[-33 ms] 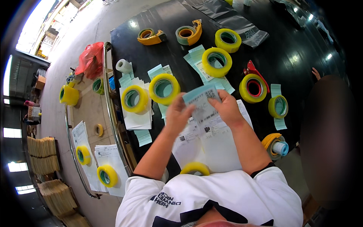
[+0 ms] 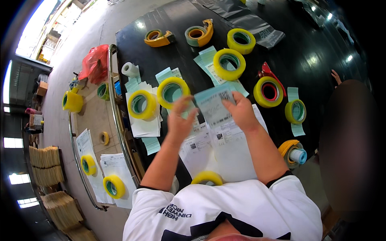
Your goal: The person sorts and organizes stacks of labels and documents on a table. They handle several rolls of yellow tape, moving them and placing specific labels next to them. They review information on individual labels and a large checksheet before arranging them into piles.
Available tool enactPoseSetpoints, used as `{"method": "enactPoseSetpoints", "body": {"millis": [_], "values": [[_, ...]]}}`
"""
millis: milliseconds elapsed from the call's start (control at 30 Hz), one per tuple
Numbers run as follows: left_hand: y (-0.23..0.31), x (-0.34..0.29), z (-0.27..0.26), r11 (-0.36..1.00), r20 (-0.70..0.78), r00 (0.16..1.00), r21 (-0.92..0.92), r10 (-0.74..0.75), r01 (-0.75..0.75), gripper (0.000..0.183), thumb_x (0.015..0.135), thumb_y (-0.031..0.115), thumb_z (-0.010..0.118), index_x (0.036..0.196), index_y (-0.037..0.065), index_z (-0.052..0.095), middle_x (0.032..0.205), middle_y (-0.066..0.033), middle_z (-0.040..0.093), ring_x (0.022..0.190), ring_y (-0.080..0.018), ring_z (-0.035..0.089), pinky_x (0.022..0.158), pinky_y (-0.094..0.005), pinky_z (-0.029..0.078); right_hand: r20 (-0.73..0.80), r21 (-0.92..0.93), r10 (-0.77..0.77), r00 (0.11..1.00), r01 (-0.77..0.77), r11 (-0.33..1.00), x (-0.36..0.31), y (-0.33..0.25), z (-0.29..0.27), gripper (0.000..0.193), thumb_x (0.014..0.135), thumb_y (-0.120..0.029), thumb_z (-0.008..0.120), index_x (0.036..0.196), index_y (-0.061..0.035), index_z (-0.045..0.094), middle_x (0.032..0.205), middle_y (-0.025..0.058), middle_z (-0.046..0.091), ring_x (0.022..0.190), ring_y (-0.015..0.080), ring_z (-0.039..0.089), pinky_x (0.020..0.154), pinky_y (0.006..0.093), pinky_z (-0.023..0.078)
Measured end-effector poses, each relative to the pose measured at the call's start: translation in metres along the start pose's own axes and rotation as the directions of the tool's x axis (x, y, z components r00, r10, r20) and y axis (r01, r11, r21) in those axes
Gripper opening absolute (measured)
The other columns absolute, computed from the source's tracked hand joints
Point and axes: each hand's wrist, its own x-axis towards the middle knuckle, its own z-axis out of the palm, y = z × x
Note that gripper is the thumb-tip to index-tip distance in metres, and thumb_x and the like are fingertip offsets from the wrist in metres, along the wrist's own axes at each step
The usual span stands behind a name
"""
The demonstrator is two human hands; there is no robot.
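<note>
My right hand (image 2: 242, 113) pinches a light-blue printed label slip (image 2: 214, 105) between thumb and fingers, over the table. Just left of the slip, my left hand (image 2: 179, 122) is raised, its fingers apart and slightly blurred, with nothing visible in it. Below both hands lie white printed sheets (image 2: 233, 156), close to my body. A yellow tape roll (image 2: 207, 176) rests on their near edge. Beyond my left hand, another yellow tape roll (image 2: 163, 88) sits on blue label strips. Farther off, a third yellow roll (image 2: 219, 74) weighs down more labels (image 2: 207, 58).
The black table (image 2: 181, 20) holds orange tape dispensers (image 2: 161, 40), a red dispenser (image 2: 274, 76) and a grey plastic bag (image 2: 265, 34). On the left stands a metal-railed cart (image 2: 120, 116) with papers and tape rolls. At far right shows another person's hand (image 2: 336, 76).
My left hand has let go of the label slip and moved left, away from it. The slip stays in my right hand. The whole view has shifted slightly.
</note>
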Motion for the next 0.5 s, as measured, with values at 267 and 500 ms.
{"method": "enactPoseSetpoints", "body": {"millis": [267, 500], "values": [[-0.035, 0.037, -0.079, 0.608, 0.177, 0.984, 0.783, -0.019, -0.129, 0.042, 0.075, 0.01, 0.077, 0.114, 0.003, 0.067, 0.136, -0.0169, 0.054, 0.128, -0.0369, 0.047, 0.107, -0.0407, 0.039, 0.393, -0.405, 0.081, 0.916, 0.093, 0.91, 0.027, 0.007, 0.024, 0.024, 0.091, -0.013, 0.06, 0.111, -0.0013, 0.063, 0.104, 0.012, 0.066, 0.099, 0.0221, 0.062, 0.087, 0.034, 0.049], [0.034, 0.024, -0.115, 0.907, -0.096, 0.954, 0.294, -0.285, 0.301, 0.037, 0.08, 0.006, 0.073, 0.114, -0.004, 0.064, 0.123, -0.0123, 0.059, 0.112, -0.028, 0.058, 0.096, -0.0341, 0.046, 0.519, -0.695, 0.022, 0.854, 0.407, 0.593, 0.032, 0.021, 0.066, 0.023, 0.088, -0.017, 0.063, 0.106, -0.002, 0.066, 0.121, 0.0152, 0.064, 0.115, 0.0355, 0.057, 0.096, 0.043, 0.046]]}}
